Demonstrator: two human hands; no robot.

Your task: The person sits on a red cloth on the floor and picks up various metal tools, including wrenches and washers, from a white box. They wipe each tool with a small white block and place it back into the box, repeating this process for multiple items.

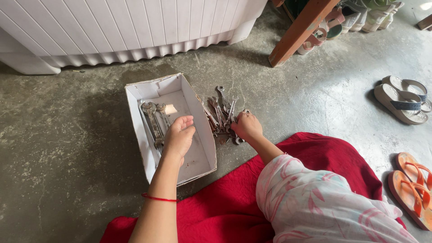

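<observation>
Grey concrete floor (67,148) carries everything in the head view, the only one there is: a person sits on a red quilt (225,202) at the floor's near edge, with a white cardboard box (204,130) just beyond it and a loose pile of metal wrenches (220,112) touching the box's right wall. The left hand (178,135) hangs over the inside of the box, fingers curled loosely downward and slightly apart, holding nothing that can be seen; it sits right above a few wrenches already in the box (155,119), which lie side by side along the left wall, seemingly lined up that way to lie flat and save room. The right hand (246,126) rests on the near end of the pile, fingers bunched together over the tools; whether it actually pinches one cannot be told. The pile lies close to the box, within easy reach of both hands. Farther off, toward the right edge of the floor, are orange flip-flops (411,186) and grey sandals (402,99); a white ribbed appliance (135,27) stands along the far edge.
</observation>
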